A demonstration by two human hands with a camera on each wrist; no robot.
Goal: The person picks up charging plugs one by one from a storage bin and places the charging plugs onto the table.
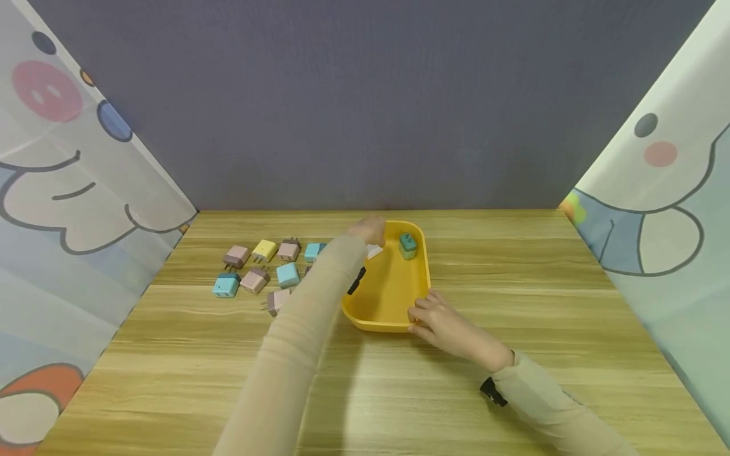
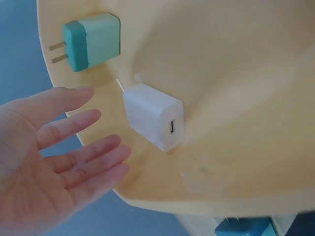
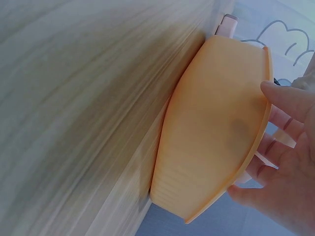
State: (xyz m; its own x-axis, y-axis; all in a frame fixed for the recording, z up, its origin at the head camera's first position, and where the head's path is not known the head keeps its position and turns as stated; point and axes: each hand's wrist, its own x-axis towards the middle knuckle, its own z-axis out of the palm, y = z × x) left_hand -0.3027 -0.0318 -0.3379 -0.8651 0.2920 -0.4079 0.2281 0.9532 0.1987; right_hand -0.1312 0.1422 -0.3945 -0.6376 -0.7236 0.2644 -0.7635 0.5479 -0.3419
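Reaching over the far end of a yellow plastic tray, my left hand holds nothing; in the left wrist view its fingers are spread and loosely extended. Just beyond those fingertips a white charger plug lies on the tray floor. Beside it, a two-tone green charger plug has its two prongs toward the tray wall. My right hand grips the tray's near right corner. In the right wrist view, digits lie on both sides of the tray rim.
Left of the tray, several charger plugs lie on the wooden table, among them a yellow one, a light blue one and a pink one. My left sleeve hides part of this group. A dark panel stands behind the table.
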